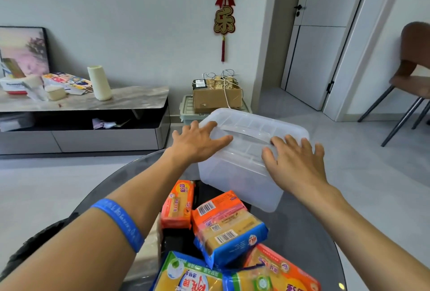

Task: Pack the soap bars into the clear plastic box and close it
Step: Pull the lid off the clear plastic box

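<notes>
A clear plastic box (235, 181) with its lid (253, 125) on stands at the far side of a round dark glass table (309, 239). My left hand (200, 141) lies with spread fingers on the lid's left edge. My right hand (295, 162) rests flat on the lid's right front corner. Neither hand holds anything. Wrapped soap bars lie nearer to me: an orange pack (178, 204), an orange-and-blue pack (228, 225), a blue-and-yellow pack (188, 276) and an orange pack (279, 272) at the bottom.
A low TV cabinet (83, 123) with clutter stands at the left wall. A cardboard box (216, 95) on a green bin sits behind the table. A brown chair (411, 74) is at the right, by a white door (325, 34).
</notes>
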Motion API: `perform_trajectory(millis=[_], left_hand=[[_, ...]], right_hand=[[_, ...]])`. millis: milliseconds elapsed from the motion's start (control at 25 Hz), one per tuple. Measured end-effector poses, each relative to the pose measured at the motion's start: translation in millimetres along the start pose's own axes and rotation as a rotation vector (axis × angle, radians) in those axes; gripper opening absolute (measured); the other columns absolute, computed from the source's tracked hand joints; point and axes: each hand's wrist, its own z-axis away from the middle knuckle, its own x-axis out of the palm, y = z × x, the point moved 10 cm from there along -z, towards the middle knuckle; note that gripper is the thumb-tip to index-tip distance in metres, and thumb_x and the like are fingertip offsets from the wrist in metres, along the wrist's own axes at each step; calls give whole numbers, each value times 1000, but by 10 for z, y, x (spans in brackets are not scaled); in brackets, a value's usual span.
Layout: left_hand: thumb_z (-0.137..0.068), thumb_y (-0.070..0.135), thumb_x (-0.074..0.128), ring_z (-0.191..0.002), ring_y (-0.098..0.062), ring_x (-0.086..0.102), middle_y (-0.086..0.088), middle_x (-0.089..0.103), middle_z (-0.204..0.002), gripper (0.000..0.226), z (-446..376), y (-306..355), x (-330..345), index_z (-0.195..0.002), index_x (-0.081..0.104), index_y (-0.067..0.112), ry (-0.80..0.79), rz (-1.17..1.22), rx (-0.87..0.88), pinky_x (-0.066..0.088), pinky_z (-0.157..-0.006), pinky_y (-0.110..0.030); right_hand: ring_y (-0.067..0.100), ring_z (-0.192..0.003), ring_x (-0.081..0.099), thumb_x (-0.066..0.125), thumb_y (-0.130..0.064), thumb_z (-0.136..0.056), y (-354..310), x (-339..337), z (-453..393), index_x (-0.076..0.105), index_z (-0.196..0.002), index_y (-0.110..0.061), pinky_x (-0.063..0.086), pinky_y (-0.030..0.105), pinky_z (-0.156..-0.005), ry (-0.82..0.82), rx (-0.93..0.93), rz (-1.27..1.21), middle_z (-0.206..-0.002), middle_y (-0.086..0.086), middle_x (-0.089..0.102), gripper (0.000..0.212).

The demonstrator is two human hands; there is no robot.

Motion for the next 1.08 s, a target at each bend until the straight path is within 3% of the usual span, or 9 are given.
perform_trajectory(millis=[80, 120, 240, 480, 640, 800, 960, 1080], left_hand=[[-86, 72, 31, -130, -33, 37, -10, 40, -143, 68, 135, 34, -129, -138, 40, 29, 124, 57, 57, 29, -105, -56], [-89, 66, 34, -129, -31, 38, -9, 41, -143, 63, 218, 55, -208, -136, 44, 26, 184, 97, 113, 32, -104, -54], [-91, 52, 45, -125, -25, 44, -4, 47, -139, 49, 481, 127, -302, -129, 51, 23, 224, 72, 287, 42, -98, -48], [-85, 37, 55, -128, -23, 42, -2, 42, -144, 60, 747, 107, -322, -141, 36, 23, 157, -23, 312, 45, -96, -46], [-84, 39, 56, -125, -24, 44, -3, 41, -144, 68, 882, 121, -234, -144, 27, 24, 91, -132, 352, 46, -91, -43], [-83, 38, 58, -129, -26, 40, -5, 29, -152, 72, 914, 60, -189, -145, 24, 25, 85, -134, 340, 47, -94, -44], [-85, 32, 57, -129, -26, 39, -5, 35, -149, 58, 907, 128, -356, -139, 36, 23, 254, -82, 344, 43, -97, -42], [-80, 22, 61, -109, -26, 48, -5, 49, -126, 45, 955, 320, -519, -124, 48, 18, 464, -23, 399, 46, -87, -40]], right_hand=[[31, -84, 59, 27, -41, -92, -290, -196, 174, 58, -84, -15, 42, 41, -72, 200, -260, -39, -85, 3, 63, 41], [29, -75, 59, 33, -41, -93, -365, -240, 259, 57, -82, -16, 42, 37, -63, 236, -345, -59, -80, 2, 63, 36], [22, -75, 59, 47, -52, -89, -410, -237, 311, 54, -89, -22, 37, 30, -55, 183, -438, -56, -89, -4, 61, 32], [25, -77, 54, 47, -46, -93, -518, -219, 226, 34, -86, -24, 32, 35, -56, 80, -388, -41, -92, -3, 49, 27], [24, -77, 55, 46, -43, -95, -533, -239, 289, 30, -87, -23, 32, 35, -55, 79, -350, -24, -89, -4, 39, 27], [23, -74, 53, 43, -43, -96, -533, -248, 283, 30, -87, -22, 34, 35, -54, 80, -345, -18, -88, -3, 38, 27], [24, -69, 55, 39, -46, -96, -509, -303, 241, 39, -90, -17, 37, 35, -52, 106, -353, 15, -88, -1, 41, 30], [22, -65, 48, 36, -47, -96, -468, -415, 229, 43, -92, -15, 31, 34, -49, 182, -348, -31, -90, 0, 44, 33]])
